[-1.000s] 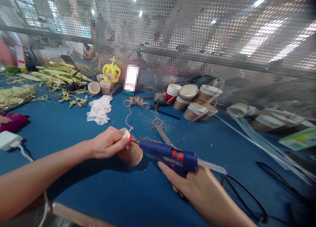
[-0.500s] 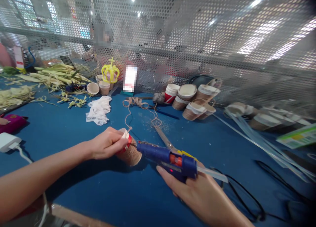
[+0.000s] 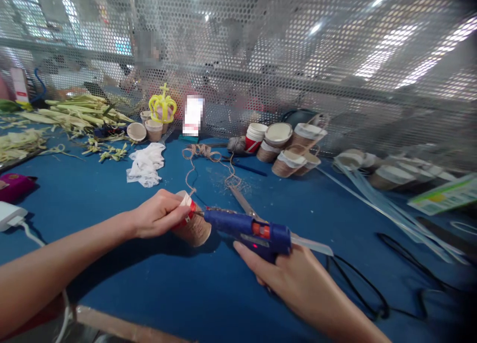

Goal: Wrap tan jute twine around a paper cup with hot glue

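My left hand grips a paper cup lying on its side on the blue table; the cup is partly wound with brown twine, with a red and white band showing near its rim. My right hand is closed round a blue hot glue gun, its nozzle touching the cup at the twine's edge. A clear glue stick sticks out of the gun's back. Loose twine runs from the cup toward the back of the table.
Scissors lie just behind the gun. Several twine-wrapped cups stand at the back, a white cloth and green leaf strips to the left, glue sticks and a black cord to the right. A perforated metal screen closes the far side.
The view has drifted slightly; both hands, cup and glue gun sit a little higher and further left in the picture. The nozzle stays against the cup.
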`<state>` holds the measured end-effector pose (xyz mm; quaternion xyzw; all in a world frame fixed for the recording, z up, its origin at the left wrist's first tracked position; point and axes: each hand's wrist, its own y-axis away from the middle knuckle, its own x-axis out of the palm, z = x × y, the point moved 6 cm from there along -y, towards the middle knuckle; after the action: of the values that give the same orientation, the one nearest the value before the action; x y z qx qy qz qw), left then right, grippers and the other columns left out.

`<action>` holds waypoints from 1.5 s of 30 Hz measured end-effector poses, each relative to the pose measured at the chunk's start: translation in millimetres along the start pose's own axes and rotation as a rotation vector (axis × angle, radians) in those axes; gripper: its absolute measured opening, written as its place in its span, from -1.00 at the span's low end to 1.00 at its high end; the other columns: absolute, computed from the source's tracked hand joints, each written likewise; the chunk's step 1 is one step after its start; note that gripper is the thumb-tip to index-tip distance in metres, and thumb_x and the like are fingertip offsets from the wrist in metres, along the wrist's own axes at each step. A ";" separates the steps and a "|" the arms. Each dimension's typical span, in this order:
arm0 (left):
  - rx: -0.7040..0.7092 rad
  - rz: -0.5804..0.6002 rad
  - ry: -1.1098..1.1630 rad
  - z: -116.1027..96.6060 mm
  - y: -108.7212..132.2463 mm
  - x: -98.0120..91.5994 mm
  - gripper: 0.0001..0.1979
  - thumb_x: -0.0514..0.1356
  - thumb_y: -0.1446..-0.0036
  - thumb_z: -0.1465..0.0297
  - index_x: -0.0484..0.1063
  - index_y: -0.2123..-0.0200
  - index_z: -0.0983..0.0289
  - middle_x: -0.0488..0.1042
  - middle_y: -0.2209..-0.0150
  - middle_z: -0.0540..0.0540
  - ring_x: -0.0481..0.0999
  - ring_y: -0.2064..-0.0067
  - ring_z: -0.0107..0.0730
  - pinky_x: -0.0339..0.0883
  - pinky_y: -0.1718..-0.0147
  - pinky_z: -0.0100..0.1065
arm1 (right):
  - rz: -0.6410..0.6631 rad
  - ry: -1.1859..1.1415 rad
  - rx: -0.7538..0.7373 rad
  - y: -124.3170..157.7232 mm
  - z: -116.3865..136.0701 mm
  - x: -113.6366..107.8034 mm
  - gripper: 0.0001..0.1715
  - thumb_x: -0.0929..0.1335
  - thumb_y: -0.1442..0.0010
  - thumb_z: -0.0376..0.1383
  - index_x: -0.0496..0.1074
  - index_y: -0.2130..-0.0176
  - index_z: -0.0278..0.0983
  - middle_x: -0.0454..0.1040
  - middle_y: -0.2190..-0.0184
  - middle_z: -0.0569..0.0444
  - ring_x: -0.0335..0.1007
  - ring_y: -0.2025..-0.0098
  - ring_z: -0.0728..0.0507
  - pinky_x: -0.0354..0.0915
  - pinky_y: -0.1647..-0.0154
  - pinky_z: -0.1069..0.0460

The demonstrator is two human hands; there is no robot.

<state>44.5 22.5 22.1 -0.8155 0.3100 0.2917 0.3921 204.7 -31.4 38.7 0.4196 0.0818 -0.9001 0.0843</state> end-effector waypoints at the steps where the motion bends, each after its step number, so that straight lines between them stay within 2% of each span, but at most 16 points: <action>1: 0.004 -0.004 -0.009 -0.3 0.2 0.0 -0.47 -0.21 -0.25 0.31 0.22 0.70 0.35 0.18 0.70 -0.02 0.10 0.64 -0.57 0.01 0.64 -0.48 | 0.023 -0.007 0.028 -0.6 -2.4 0.8 -0.83 0.26 0.01 -0.27 0.34 0.57 -0.25 0.25 0.74 0.18 0.21 0.67 -0.01 0.16 0.66 0.11; 5: 0.025 -0.009 -0.010 -2.7 0.1 -0.8 -0.51 -0.20 -0.25 0.34 0.23 0.67 0.34 0.22 0.69 0.00 0.13 0.63 -0.56 0.02 0.63 -0.48 | 0.066 -0.094 0.178 -2.3 -12.6 5.2 -0.78 0.23 -0.06 -0.22 0.29 0.55 -0.26 0.20 0.80 0.22 0.13 0.77 0.03 0.11 0.75 0.13; 9: 0.050 -0.005 -0.003 -4.8 -0.2 -1.5 -0.53 -0.18 -0.25 0.38 0.23 0.67 0.34 0.25 0.68 0.01 0.16 0.62 -0.55 0.03 0.62 -0.48 | 0.038 -0.191 0.250 -4.3 -14.9 6.5 -0.84 0.27 -0.04 -0.22 0.27 0.49 -0.26 0.23 0.79 0.24 0.19 0.75 0.03 0.16 0.73 0.15; 13: 0.046 0.002 -0.001 -4.0 0.9 -1.5 -0.55 -0.17 -0.24 0.40 0.23 0.66 0.34 0.25 0.67 0.01 0.16 0.62 -0.56 0.03 0.62 -0.48 | 0.025 -0.203 0.234 -2.8 -11.4 4.3 -0.84 0.29 -0.02 -0.23 0.28 0.51 -0.25 0.18 0.83 0.28 0.13 0.79 0.05 0.12 0.76 0.16; 17: 0.034 0.020 0.026 -2.6 1.4 -1.1 -0.57 -0.15 -0.23 0.41 0.22 0.66 0.34 0.24 0.67 0.00 0.15 0.62 -0.56 0.03 0.61 -0.49 | 0.038 -0.212 0.227 0.9 -9.9 3.6 -0.74 0.29 -0.03 -0.22 0.23 0.62 -0.24 0.16 0.86 0.28 0.08 0.82 0.06 0.06 0.80 0.16; 25: 0.046 0.034 0.068 -3.4 1.1 -0.8 -0.61 -0.13 -0.21 0.46 0.19 0.66 0.33 0.21 0.67 -0.03 0.13 0.61 -0.57 0.03 0.60 -0.48 | 0.049 -0.197 0.219 -1.5 -9.4 3.4 -0.65 0.28 -0.05 -0.24 0.18 0.68 -0.24 0.24 0.82 0.22 0.17 0.76 0.06 0.13 0.74 0.17; 30: 0.016 0.012 0.063 0.6 1.5 -0.5 -0.58 -0.14 -0.21 0.44 0.13 0.70 0.32 0.16 0.68 -0.04 0.09 0.62 -0.58 -0.01 0.62 -0.49 | 0.083 -0.218 0.255 -0.3 -8.8 5.4 -0.66 0.28 -0.05 -0.23 0.19 0.68 -0.24 0.19 0.84 0.24 0.13 0.79 0.06 0.13 0.76 0.16; 33: -0.011 0.005 0.055 2.1 1.2 -1.2 -0.57 -0.14 -0.22 0.40 0.13 0.70 0.33 0.14 0.68 -0.05 0.08 0.62 -0.59 -0.02 0.63 -0.49 | 0.071 -0.189 0.234 1.5 -8.6 6.4 -0.69 0.27 -0.03 -0.24 0.21 0.67 -0.24 0.21 0.83 0.23 0.17 0.76 0.05 0.18 0.71 0.15; 40: -0.113 -0.007 0.082 6.3 -0.6 -1.6 -0.55 -0.14 -0.21 0.39 0.16 0.71 0.34 0.10 0.69 -0.07 0.05 0.63 -0.60 -0.01 0.64 -0.52 | -0.062 -0.068 0.043 1.9 2.4 2.0 -0.79 0.25 -0.04 -0.26 0.25 0.59 -0.23 0.26 0.75 0.21 0.18 0.71 0.02 0.17 0.66 0.12; 43: -0.156 -0.005 0.119 8.4 -0.5 -0.1 -0.55 -0.13 -0.20 0.38 0.27 0.68 0.38 0.15 0.69 -0.06 0.08 0.62 -0.59 0.03 0.64 -0.53 | -0.056 -0.055 0.020 2.0 4.2 3.6 -0.81 0.24 -0.05 -0.27 0.25 0.57 -0.22 0.30 0.69 0.18 0.20 0.66 0.01 0.19 0.65 0.12; 45: -0.218 0.014 0.184 11.0 0.3 1.8 -0.58 -0.12 -0.20 0.36 0.40 0.54 0.42 0.28 0.65 -0.02 0.17 0.60 -0.57 0.10 0.62 -0.54 | -0.043 -0.036 0.001 3.5 2.9 6.0 -0.80 0.24 -0.07 -0.27 0.23 0.56 -0.22 0.30 0.67 0.16 0.21 0.63 0.00 0.18 0.64 0.12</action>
<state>42.9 30.8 14.9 -0.8744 0.3165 0.2505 0.2692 199.5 -36.0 35.7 0.4014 0.0888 -0.9092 0.0661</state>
